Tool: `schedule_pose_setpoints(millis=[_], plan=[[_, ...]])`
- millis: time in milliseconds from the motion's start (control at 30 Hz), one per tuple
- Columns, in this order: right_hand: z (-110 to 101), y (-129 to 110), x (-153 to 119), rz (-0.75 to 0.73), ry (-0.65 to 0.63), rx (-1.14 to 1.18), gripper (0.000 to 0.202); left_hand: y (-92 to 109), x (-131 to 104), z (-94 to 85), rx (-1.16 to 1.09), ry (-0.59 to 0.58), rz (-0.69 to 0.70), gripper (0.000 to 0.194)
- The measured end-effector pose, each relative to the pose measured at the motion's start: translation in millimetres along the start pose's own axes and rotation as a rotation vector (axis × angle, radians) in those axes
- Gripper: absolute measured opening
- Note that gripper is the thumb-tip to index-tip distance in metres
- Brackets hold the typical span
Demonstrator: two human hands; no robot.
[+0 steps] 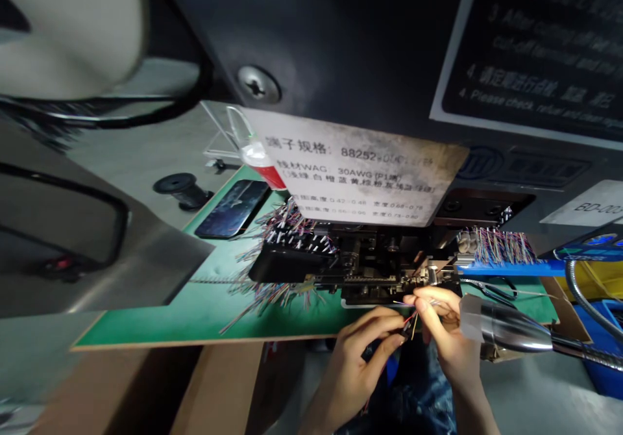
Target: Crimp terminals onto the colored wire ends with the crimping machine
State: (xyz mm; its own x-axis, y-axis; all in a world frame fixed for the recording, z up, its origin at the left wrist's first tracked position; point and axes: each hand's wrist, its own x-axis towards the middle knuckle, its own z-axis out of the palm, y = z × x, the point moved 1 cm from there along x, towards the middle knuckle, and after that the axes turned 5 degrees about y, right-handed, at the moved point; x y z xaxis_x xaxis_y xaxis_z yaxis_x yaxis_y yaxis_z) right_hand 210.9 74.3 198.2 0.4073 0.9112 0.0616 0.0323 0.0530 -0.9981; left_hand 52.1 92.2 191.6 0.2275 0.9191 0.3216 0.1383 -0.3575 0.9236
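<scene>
Low and right of centre, in front of a dark machine (360,52), both hands meet around a small bundle of thin coloured wires (413,321). My left hand (363,350) pinches the dark lower part of the bundle between thumb and fingers. From the right, my right hand (445,321) pinches the wires' upper ends, close to the machine's metal crimping parts (428,274). Red, yellow and purple strands show between the fingertips. The exact tips of the wires are too small to make out.
The green tabletop (160,315) holds a phone (233,209), a black tray (277,263) with many wires, and scissors (491,290). A blue rack (511,269) bears more wires. A metal lamp head (511,324) stands beside my right hand. A spool (181,191) lies beyond.
</scene>
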Motion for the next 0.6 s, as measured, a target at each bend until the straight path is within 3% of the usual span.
schedule_pose_setpoints(millis=[600], plan=[[2.7,0.7,4.4,0.027,0.003,0.012,0.016,-1.2,-1.2,-0.8,0.003,-0.002,0.008,0.017]])
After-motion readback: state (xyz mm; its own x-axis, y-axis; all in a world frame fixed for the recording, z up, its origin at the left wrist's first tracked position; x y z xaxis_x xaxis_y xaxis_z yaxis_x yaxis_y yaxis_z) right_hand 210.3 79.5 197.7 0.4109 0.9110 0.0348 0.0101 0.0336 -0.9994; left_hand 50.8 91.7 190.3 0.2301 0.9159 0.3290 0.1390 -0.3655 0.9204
